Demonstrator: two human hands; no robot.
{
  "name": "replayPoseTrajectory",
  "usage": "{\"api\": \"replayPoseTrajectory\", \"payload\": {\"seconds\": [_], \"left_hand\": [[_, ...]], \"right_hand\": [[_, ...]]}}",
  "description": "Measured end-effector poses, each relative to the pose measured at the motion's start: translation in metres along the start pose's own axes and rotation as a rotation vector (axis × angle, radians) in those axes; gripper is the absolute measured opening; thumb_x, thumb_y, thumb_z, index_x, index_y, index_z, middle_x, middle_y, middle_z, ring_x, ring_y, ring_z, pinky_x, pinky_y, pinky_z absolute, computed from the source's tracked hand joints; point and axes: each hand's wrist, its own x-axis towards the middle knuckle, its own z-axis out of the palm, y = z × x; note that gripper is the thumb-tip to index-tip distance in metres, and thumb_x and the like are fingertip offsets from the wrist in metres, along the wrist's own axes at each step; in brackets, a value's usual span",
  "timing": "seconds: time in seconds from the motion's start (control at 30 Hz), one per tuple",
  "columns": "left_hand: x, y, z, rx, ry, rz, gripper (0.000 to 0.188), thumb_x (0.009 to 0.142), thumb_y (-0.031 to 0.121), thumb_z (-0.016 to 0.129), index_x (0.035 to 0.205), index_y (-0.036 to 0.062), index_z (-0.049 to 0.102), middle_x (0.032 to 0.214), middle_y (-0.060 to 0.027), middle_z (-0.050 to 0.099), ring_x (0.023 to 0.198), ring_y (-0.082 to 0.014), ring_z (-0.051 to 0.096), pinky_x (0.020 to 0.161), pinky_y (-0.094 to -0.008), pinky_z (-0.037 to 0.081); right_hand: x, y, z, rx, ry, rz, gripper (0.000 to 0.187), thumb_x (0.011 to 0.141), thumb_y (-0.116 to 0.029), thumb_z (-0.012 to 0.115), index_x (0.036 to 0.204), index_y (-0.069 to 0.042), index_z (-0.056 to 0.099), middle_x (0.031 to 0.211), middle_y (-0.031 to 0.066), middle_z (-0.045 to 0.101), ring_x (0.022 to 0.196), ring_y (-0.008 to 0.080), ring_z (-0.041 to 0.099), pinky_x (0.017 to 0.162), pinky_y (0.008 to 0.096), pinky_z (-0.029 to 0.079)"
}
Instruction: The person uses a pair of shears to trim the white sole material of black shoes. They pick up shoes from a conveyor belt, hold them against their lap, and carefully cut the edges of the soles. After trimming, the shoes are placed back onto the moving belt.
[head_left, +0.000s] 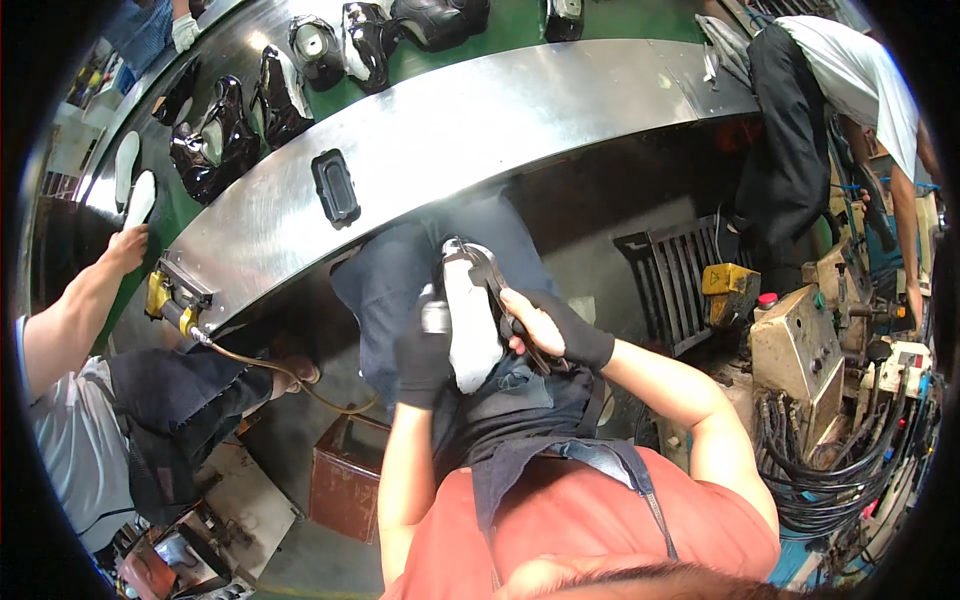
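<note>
The white shoe part (pixel 470 325), which looks like a sole or a last seen from below, lies in our lap, over the dark apron and just under the edge of the curved steel bench (pixel 480 130). We begin with this bench, the largest thing in view: it bends across the upper picture, and beyond it a green conveyor belt (pixel 460 48) carries several glossy black shoe uppers (pixel 215 140). A small black rectangular piece (pixel 336 186) lies flat on the steel. At the right stands a beige machine (pixel 795 350) with many black hoses, and a person in a white shirt (pixel 850 70) bends beside it. At the left another person's hand (pixel 128 245) rests near the bench edge. On the floor below us is a rusty red box (pixel 345 475). Our left hand (pixel 422 355), in a black glove, is closed around the left side of the white part. Our right hand (pixel 545 325), also gloved, is closed around the handles of metal pliers (pixel 485 270), whose head touches the top end of the white part.
</note>
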Motion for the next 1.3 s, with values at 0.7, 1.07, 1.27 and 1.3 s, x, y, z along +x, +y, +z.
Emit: {"api": "replayPoseTrajectory", "payload": {"seconds": [0.7, 1.07, 1.27, 1.3], "left_hand": [[-0.041, -0.001, -0.001, 0.645, -0.134, 0.433, 0.051, 0.1, 0.029, 0.043, 0.135, -0.0078, 0.042, 0.134, -0.0313, 0.048, 0.125, -0.0429, 0.048, 0.106, -0.0439, 0.039], [0.015, -0.002, 0.06, 0.24, 0.277, 0.418, 0.057, 0.097, 0.031, 0.045, 0.134, -0.0118, 0.036, 0.133, -0.0362, 0.043, 0.124, -0.0492, 0.043, 0.108, -0.0505, 0.033], [0.019, -0.013, 0.051, 0.216, 0.192, 0.322, 0.081, 0.088, 0.037, 0.063, 0.138, -0.0142, 0.025, 0.14, -0.0384, 0.035, 0.131, -0.0497, 0.037, 0.109, -0.0499, 0.032], [0.022, -0.015, 0.048, 0.024, 0.111, 0.239, 0.085, 0.086, 0.038, 0.066, 0.14, -0.0123, 0.024, 0.141, -0.037, 0.034, 0.132, -0.049, 0.036, 0.11, -0.0497, 0.032]], "right_hand": [[-0.022, -0.012, -0.036, -1.272, -0.165, -0.317, 0.041, 0.098, -0.042, 0.048, 0.096, -0.005, 0.067, 0.083, 0.0192, 0.065, 0.074, 0.0339, 0.062, 0.066, 0.0415, 0.047], [0.003, -0.053, -0.093, -1.053, -0.522, 0.014, 0.049, 0.097, -0.045, 0.049, 0.089, 0.0, 0.066, 0.07, 0.0216, 0.063, 0.061, 0.0333, 0.064, 0.061, 0.0394, 0.05], [-0.043, -0.094, -0.035, -1.406, -0.287, -0.559, 0.042, 0.093, -0.042, 0.056, 0.079, -0.004, 0.063, 0.07, 0.0192, 0.06, 0.062, 0.0415, 0.059, 0.058, 0.0472, 0.046], [-0.04, -0.082, -0.028, -1.257, -0.316, -0.688, 0.037, 0.094, -0.039, 0.056, 0.082, -0.004, 0.062, 0.075, 0.0193, 0.061, 0.067, 0.0403, 0.059, 0.059, 0.0457, 0.046]]}}
